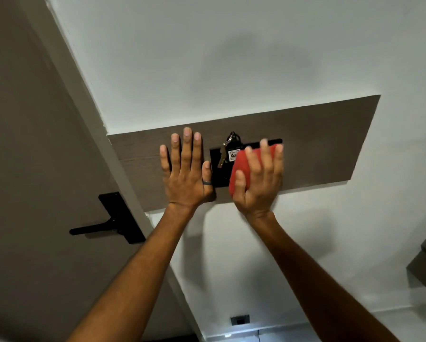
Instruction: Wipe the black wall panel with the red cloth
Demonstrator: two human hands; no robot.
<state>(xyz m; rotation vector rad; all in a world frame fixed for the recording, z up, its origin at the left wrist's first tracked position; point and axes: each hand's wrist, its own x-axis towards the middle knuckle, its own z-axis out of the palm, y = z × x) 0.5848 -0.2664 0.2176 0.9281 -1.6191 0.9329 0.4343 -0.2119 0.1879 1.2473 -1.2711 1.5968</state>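
1. Leftmost, a black door handle [108, 224] sits on the brown door, well apart from the work.
2. Next, the left hand [186, 169] lies flat with its fingers spread wide on the wooden board [330, 144], holding nothing and just beside the black wall panel [218, 174]; kept there, it should steady the body while the other arm wipes.
3. Keys [228, 149] with a tag hang over the panel's upper middle; I would wipe around them with light pressure so they do not swing or snag.
4. Rightward, the right hand [258, 178] presses the bunched red cloth [241, 169] against the panel's right part, fingers splayed over it. Even, overlapping strokes toward the uncovered left part seem best.
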